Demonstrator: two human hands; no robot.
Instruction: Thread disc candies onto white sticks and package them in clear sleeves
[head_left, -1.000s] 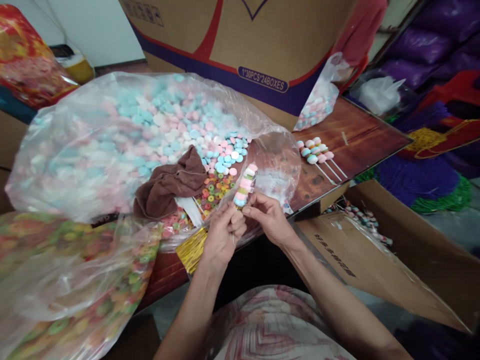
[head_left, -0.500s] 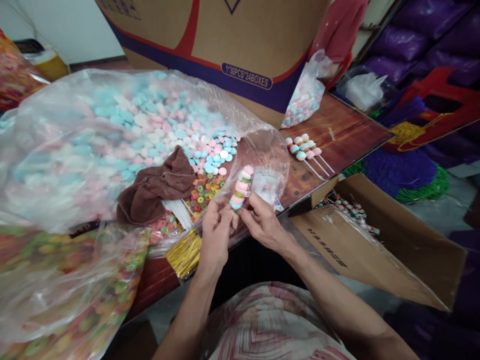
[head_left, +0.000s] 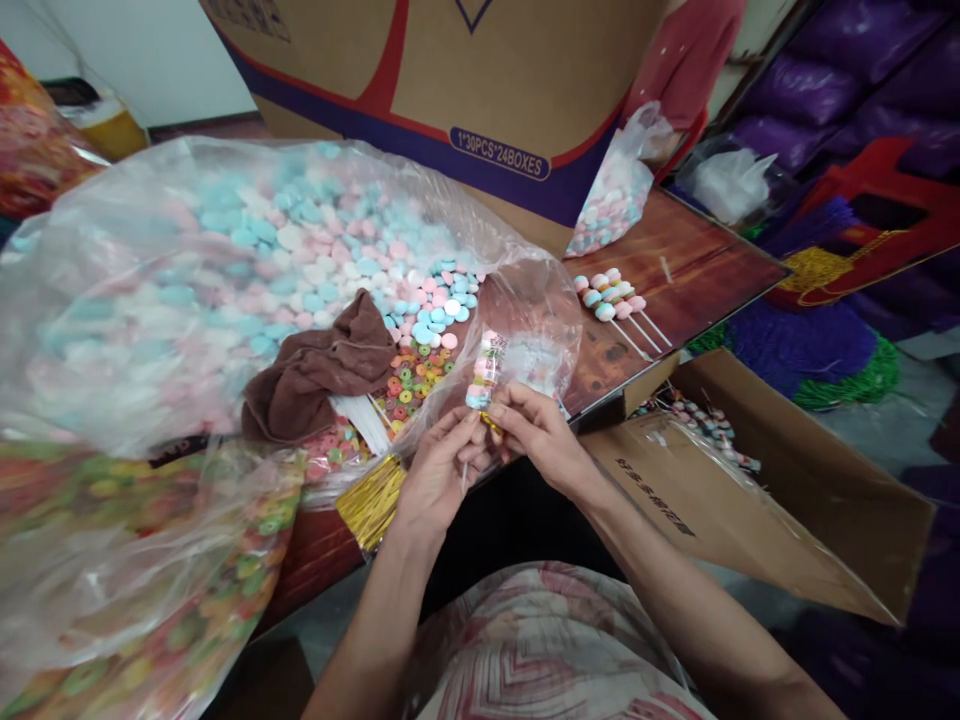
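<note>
"Near the centre of the frame, what's being held?"
"A wrapped candy skewer [head_left: 483,374], leaning slightly right, its stick gripped in the left hand [head_left: 446,458]."
"And the right hand [head_left: 534,428]?"
"Closed just beside it, pinching a gold tie [head_left: 491,422] below the candies."
"What lies right of centre?"
"Three candy sticks [head_left: 609,296] on the table [head_left: 701,252], up and left of an open carton [head_left: 810,480]"

Candy skewer [head_left: 478,390], one: pink, white and pale-blue pieces, white stick [head_left: 464,476], clear dark-printed wrapper [head_left: 493,352]; tilts, candy end up, right of the brown cloth [head_left: 319,375]. Gold tie [head_left: 491,423], one: sits at the candy's lower end, also right of the cloth.
</note>
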